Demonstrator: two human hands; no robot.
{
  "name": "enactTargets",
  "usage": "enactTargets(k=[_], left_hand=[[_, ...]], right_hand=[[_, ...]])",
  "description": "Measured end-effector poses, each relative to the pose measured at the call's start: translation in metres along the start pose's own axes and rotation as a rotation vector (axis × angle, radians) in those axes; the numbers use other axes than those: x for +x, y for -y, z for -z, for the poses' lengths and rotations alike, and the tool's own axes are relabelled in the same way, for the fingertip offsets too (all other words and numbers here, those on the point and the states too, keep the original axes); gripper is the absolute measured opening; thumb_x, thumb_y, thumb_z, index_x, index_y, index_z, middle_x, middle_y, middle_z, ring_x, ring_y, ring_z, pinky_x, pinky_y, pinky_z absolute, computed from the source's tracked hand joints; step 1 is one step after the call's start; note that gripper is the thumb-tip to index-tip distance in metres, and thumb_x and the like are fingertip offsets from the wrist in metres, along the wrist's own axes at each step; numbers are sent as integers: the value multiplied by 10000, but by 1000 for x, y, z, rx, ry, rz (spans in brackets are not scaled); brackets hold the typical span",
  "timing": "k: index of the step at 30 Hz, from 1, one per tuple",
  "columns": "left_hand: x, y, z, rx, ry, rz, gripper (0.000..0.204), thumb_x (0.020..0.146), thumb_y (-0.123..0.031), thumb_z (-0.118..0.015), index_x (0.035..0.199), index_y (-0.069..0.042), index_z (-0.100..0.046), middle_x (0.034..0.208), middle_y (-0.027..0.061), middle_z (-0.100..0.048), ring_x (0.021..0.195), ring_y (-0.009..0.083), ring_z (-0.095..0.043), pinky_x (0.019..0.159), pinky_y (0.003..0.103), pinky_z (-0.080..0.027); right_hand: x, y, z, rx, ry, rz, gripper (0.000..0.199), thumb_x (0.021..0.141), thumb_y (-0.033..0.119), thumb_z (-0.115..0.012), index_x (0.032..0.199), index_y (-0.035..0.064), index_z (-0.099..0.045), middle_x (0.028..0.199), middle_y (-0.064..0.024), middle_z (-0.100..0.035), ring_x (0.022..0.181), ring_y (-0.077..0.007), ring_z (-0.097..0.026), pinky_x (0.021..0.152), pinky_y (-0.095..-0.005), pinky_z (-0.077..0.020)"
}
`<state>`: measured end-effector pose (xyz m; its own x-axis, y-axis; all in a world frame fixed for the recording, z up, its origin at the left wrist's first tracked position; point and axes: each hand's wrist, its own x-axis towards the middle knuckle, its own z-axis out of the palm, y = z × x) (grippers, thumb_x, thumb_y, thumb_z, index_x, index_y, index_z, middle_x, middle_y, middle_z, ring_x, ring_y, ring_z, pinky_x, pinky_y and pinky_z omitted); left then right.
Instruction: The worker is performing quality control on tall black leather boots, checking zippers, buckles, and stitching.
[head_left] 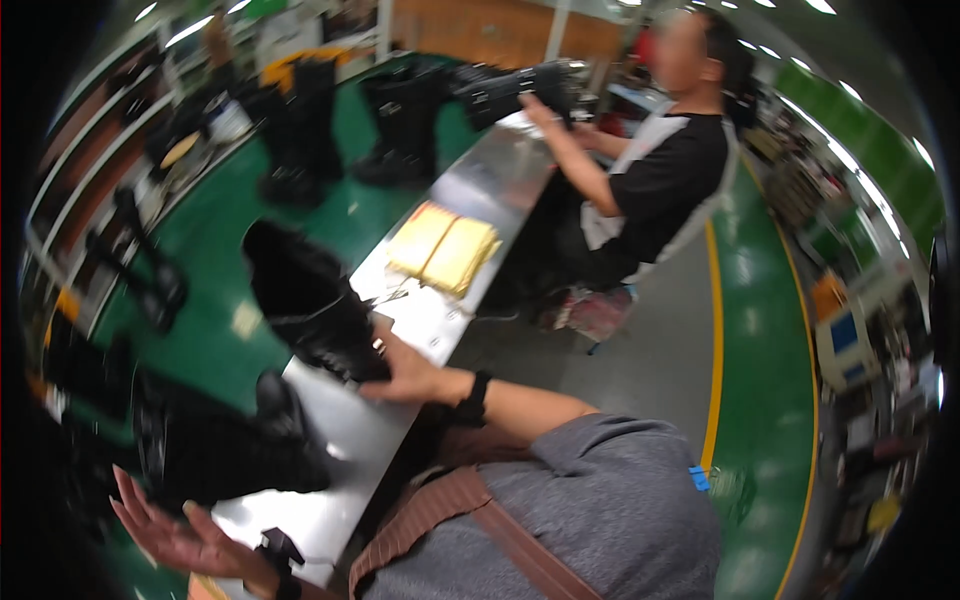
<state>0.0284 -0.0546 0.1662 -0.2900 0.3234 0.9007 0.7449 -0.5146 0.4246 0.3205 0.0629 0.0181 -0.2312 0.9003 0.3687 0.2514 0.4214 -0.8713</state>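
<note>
My left hand (pixel 175 535) hangs spread and empty off the desk's (pixel 470 190) near corner, while my right hand (pixel 405 375) grips a black boot (pixel 305 295) upright at its edge.

Bare steel worktop (pixel 350 430) lies open between the two black boots (pixel 310 310) (pixel 230 450). Further along, yellow pads (pixel 445 250) block the middle, and a co-worker's arm (pixel 575 160) crosses the far end.

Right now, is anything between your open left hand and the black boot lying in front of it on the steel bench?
Nothing visible stands between them. The left hand is open, palm up, just short of the black boot lying on the steel bench. The right hand rests on another black boot farther along.
</note>
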Motion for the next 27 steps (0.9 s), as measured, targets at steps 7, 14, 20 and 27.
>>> enactTargets(k=[7, 14, 20, 27], left_hand=[[39, -40, 9, 393, 531, 93, 284, 863, -97, -708, 1126, -6, -650, 1077, 134, -614, 1021, 234, -577, 991, 352, -395], [45, -46, 33, 319, 690, 128, 374, 575, -150, -852, 900, -31, -711, 762, 55, -396, 770, 225, -427, 701, 323, -358], [44, -49, 45, 153, 752, 79, 448, 518, -241, -882, 889, -54, -718, 872, 34, -376, 830, 186, -419, 698, 293, -336], [51, -81, 62, 389, 971, -15, 425, 492, -280, -842, 895, -167, -769, 846, 30, -375, 834, 226, -406, 782, 340, -299]], right_hand=[[-1, 16, 3, 22, -38, -186, 762, 700, 314, -831, 1295, -25, -496, 1127, -199, -639, 1075, -288, -608, 964, -375, -459], [-5, 6, 9, 49, -351, -57, 754, 699, 168, -829, 1283, -18, -389, 1126, -148, -527, 984, -230, -538, 878, -342, -460], [-14, 70, -37, 349, 140, 364, 386, 878, 222, -572, 1183, 4, -476, 1125, -116, -479, 975, -193, -483, 878, -332, -412], [51, 97, -111, 55, 467, 91, 425, 903, 299, -670, 1255, 91, -550, 1052, -162, -629, 990, -241, -613, 855, -320, -479]])
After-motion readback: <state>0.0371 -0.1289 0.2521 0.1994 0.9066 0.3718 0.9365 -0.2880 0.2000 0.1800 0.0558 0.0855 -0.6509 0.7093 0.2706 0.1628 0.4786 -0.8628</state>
